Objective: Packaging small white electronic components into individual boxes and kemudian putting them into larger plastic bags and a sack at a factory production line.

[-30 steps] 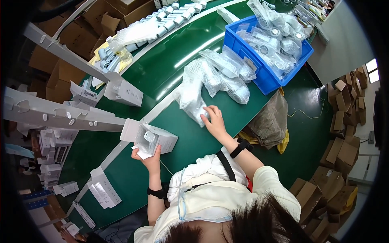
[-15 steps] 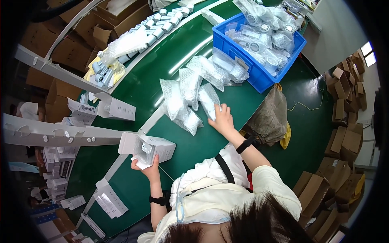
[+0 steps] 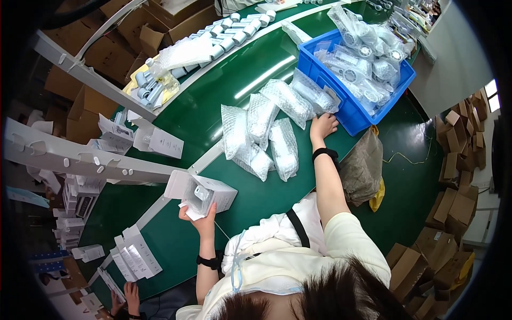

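Observation:
A white carton [image 3: 220, 195] with its flap folded back is gripped at its open end by my left hand [image 3: 202, 221]. Inside it I can see clear wrapping and a small white object. My right hand [image 3: 324, 127] reaches out over the green table beside the blue crate, fingers extended, just below a bubble-wrapped packet [image 3: 314, 96]. Left of that hand lie several more bubble-wrapped packets, the nearest one a separate packet [image 3: 284, 149]. What exactly is inside the wraps is hard to make out.
The blue crate [image 3: 349, 114] is heaped with bubble-wrapped items. Along the far edge lie grey-white cylindrical parts [image 3: 240, 37]. A white metal post [image 3: 96, 160] crosses at left near opened white boxes [image 3: 160, 141]. A co-worker's hands [image 3: 128, 298] are by flat cartons [image 3: 136, 256].
My right hand has left the nearest packet and moved right and away toward the crate. That packet now lies turned more upright in view. A co-worker's hands and another flat carton appear at lower left.

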